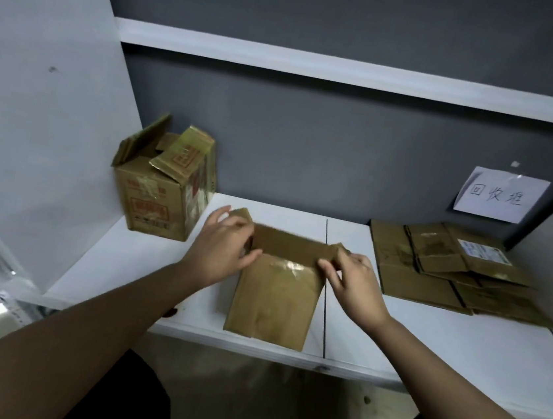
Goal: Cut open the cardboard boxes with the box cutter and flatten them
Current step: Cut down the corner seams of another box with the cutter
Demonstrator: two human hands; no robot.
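A plain brown cardboard box (275, 295) lies on the white shelf (425, 347) in front of me, its open end facing away. My left hand (226, 248) grips the box's left flap and upper left corner. My right hand (353, 280) pinches the right flap at the upper right corner. Clear tape shines on the box's top face between my hands. A second box (163, 196) with red print stands upright at the back left, its top flaps open. No box cutter shows anywhere in the view.
A stack of flattened cardboard (450, 274) lies at the right of the shelf. A paper note (500, 195) with handwriting is taped to the dark back wall above it. A white side panel (38, 113) closes the left; another shelf (353, 70) runs overhead.
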